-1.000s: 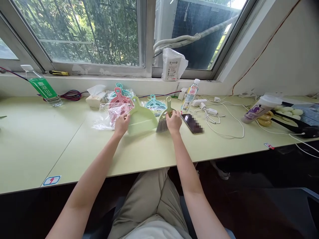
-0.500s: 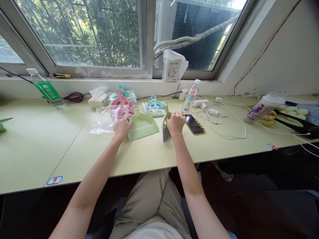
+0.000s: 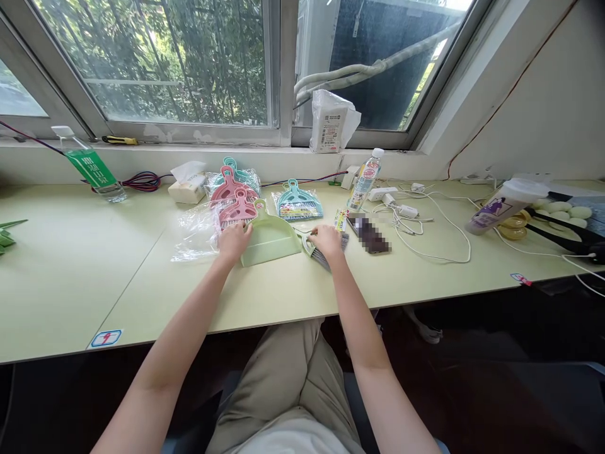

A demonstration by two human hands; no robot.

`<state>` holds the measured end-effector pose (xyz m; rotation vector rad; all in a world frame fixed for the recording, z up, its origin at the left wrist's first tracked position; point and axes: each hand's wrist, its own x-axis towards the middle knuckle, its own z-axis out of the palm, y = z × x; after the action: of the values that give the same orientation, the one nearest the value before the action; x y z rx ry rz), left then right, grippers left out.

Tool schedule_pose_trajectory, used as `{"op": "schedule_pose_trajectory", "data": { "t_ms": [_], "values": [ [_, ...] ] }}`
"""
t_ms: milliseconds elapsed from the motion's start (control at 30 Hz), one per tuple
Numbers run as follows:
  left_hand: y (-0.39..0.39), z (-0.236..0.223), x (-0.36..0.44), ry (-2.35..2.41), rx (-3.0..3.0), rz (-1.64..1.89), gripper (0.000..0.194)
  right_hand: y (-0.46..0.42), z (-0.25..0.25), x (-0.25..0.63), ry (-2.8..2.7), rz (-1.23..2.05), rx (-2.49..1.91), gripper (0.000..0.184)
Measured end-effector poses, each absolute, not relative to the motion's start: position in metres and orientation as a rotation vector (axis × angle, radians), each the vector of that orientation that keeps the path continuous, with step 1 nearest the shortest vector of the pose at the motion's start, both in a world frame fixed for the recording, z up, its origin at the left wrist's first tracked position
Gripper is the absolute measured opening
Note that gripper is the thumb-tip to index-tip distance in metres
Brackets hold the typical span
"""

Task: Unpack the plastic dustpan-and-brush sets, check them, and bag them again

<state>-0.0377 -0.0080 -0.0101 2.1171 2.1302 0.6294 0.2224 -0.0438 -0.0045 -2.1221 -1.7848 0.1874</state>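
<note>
A light green dustpan [image 3: 271,243] lies on the table with its handle toward the window. My left hand [image 3: 234,243] is closed on its left edge. Just right of the pan, a light green hand brush with grey bristles [image 3: 322,258] lies low over the table, its handle pointing left to the pan's right side. My right hand [image 3: 326,239] is closed on the brush and partly hides it. A small printed label [image 3: 340,219] shows beside that hand. Behind my left hand are a pink brush-and-pan set [image 3: 240,205] and crumpled clear plastic [image 3: 196,230].
Blue set [image 3: 297,203] and tissue pack [image 3: 188,188] stand behind. A phone [image 3: 368,233], bottle [image 3: 365,181], white cables [image 3: 406,214] and cup [image 3: 505,205] are to the right. Leftward is a green-labelled bottle [image 3: 92,167]. The table's front edge [image 3: 278,325] is near my lap.
The brush has turned from upright to lying, its handle swinging left toward the dustpan, and its label has come into view. My right hand has shifted slightly left. My left hand stays at the dustpan.
</note>
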Motion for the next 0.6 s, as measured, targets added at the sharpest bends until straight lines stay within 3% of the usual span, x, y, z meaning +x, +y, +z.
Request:
{"op": "schedule_pose_trajectory", "data": {
  "t_ms": [167,367,600],
  "values": [
    [-0.008,-0.010,-0.038,2.134,2.144,0.591,0.038,-0.042,-0.008,0.226,-1.784,0.168,-2.112,0.014],
    [-0.008,-0.013,-0.038,2.092,2.104,0.639,0.028,-0.039,-0.009,0.239,-1.869,0.294,-2.085,0.019],
    [-0.007,-0.013,-0.031,1.750,1.795,1.232,0.014,-0.045,0.008,0.241,-1.508,0.202,-2.058,0.019]
  ]
}}
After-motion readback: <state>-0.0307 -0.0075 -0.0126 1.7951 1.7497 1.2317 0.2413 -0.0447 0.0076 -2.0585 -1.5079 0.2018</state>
